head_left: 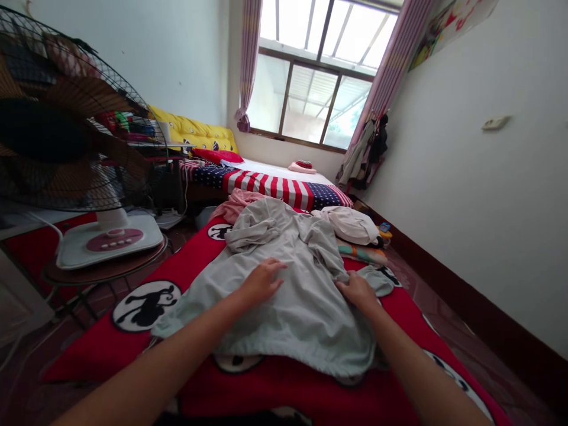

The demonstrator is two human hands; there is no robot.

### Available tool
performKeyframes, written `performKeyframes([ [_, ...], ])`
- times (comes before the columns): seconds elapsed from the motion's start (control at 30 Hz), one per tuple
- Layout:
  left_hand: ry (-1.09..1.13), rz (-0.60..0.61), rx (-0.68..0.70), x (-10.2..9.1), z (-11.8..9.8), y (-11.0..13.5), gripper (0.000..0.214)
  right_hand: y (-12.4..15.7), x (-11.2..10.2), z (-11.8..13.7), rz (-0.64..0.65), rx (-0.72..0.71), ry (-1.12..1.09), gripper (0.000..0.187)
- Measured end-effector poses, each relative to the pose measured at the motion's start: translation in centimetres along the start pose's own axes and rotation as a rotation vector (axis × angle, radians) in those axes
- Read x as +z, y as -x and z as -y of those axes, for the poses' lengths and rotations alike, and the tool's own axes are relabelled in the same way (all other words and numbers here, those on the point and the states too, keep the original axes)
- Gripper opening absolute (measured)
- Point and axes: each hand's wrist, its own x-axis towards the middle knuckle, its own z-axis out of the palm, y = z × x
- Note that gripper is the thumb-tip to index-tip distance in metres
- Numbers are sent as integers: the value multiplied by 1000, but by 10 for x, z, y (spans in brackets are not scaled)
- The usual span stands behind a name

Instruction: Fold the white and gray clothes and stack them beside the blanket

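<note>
A gray shirt lies in a heap on a red blanket, right in front of the person. Its long side runs from near to far. The near edge hangs low by the person, and the far end is bunched up in folds.

The left hand lies on the middle of the shirt. It is open, with the fingers a bit spread and pointing right, and it presses flat on the cloth. It does not seem to grab anything.

The right hand is on the right part of the shirt, closer to the shirt's right edge than the left hand is to its left edge. Its fingers curl a little on a fold. I cannot tell if they pinch the cloth or just rest on it.

A pink cloth peeks out past the far end of the shirt, and a white cloth lies just to the far right. On the left, a big fan stands on a round stool. Far ahead is a bed with a striped cover, under a window.
</note>
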Motion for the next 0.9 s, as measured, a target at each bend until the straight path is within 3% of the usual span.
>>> performKeyframes([
  [0.07, -38, 33, 36, 20, 12, -13, 43, -16, -7, -5, -15, 28, 45, 15],
  [0.13, -92, 76, 60, 31, 21, -20, 43, -34, -26, -16, -80, 85, 63, 14],
  [0.23, -159, 92, 56, 36, 29, -20, 31, -53, -53, -33, -283, 176, 84, 43],
  [0.3, -164, 70, 46, 37, 32, -16, 23, -57, -55, -41, -372, 174, 71, 55],
  [0.37, -153, 43, 40, 38, 33, -12, 19, -53, -42, -44, -322, 98, 62, 48],
  [0.47, -132, 28, 22, 40, 34, -10, 17, -43, -6, -39, -49, -80, 67, 21],
  [0.57, -118, 33, 4, 41, 34, -10, 17, -39, 27, -25, 88, -122, 46, 32],
  [0.67, -123, 12, -13, 41, 34, -10, 23, -47, 43, -7, 98, -92, 23, 33],
  [0.73, -147, -17, -39, 40, 34, -10, 39, -57, 42, -1, 95, -97, 4, 34],
  [0.9, -207, 27, -135, 42, 35, -8, 66, -79, 25, -24, -203, 95, -23, 38],
])
